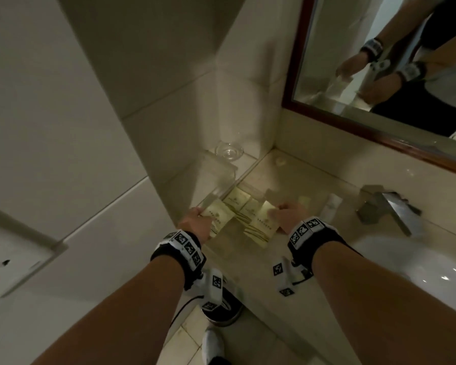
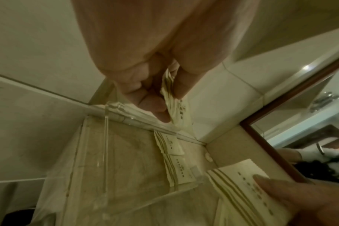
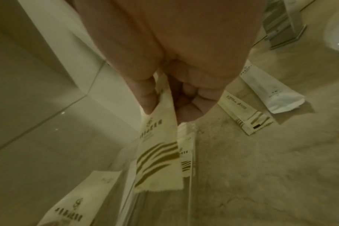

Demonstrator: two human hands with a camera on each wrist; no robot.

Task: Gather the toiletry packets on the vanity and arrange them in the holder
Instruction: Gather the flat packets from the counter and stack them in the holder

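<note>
Dim, yellowish light throughout, all three views soft and grainy, wide-angle bending at edges, close skin blurred.

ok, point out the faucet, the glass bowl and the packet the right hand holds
faucet (image 1: 390,206): head view, top of the metal spout.
glass bowl (image 1: 229,150): head view, centre of the bowl.
packet (image 3: 159,152): right wrist view, striped lower half below the right hand (image 3: 176,85).

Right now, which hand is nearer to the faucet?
Right. The right hand holds a packet just left of the faucet; the left hand is farther away, by the wall.
</note>
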